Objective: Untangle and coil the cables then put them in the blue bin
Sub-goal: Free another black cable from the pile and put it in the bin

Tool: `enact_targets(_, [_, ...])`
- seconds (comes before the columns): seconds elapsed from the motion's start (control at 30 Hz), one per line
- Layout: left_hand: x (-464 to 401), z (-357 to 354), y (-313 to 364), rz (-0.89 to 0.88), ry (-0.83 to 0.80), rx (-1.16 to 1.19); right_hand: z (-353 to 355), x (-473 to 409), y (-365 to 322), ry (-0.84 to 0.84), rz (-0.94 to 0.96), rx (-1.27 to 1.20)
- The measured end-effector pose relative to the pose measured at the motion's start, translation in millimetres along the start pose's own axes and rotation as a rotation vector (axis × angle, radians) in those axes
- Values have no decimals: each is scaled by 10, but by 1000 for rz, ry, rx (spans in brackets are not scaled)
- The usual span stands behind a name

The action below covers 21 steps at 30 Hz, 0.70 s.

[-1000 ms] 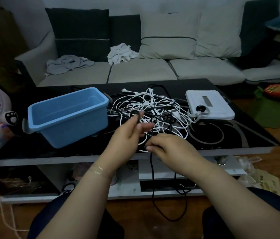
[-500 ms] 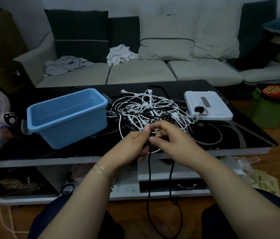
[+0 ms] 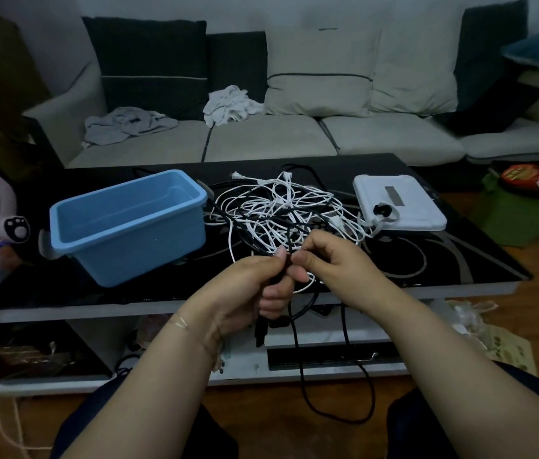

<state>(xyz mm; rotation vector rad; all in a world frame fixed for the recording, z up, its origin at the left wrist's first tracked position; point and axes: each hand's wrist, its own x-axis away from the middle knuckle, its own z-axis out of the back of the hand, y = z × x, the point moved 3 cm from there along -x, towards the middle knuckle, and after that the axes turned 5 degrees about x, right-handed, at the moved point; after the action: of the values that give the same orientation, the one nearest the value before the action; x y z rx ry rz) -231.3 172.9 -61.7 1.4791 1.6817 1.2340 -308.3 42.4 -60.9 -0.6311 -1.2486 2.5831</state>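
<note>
1. Fingers [image 3: 286, 288] of the left hand [image 3: 248, 293] curl round a black cable [image 3: 298, 352], thumb pressed on top.
2. Right hand [image 3: 334, 260] pinches the same cable between thumb and forefinger, just at 3 o'clock of the left thumb; the hands touch.
3. Below the hands the cable hangs off the table [image 3: 460, 260] edge in a loop toward the floor.
4. At 12 o'clock from the hands lies the tangle [image 3: 281, 210] of white and black cables on the table.
5. Bin [image 3: 129, 226] sits at 10 o'clock, beside the tangle, with nothing inside.
6. White box [image 3: 400, 207] lies at 2 o'clock, a cable plugged into it.
</note>
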Motion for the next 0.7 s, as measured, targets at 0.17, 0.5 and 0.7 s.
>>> enact_targets(0.17, [-9, 11, -4, 24, -9, 47, -52, -12, -62, 11, 36, -88])
enact_targets(0.5, [38, 117, 202, -247, 60, 384, -346, -11, 3, -69, -269, -409])
enact_targets(0.7, [83, 196, 297, -451, 188, 421, -554, 129, 1, -362, -135, 182])
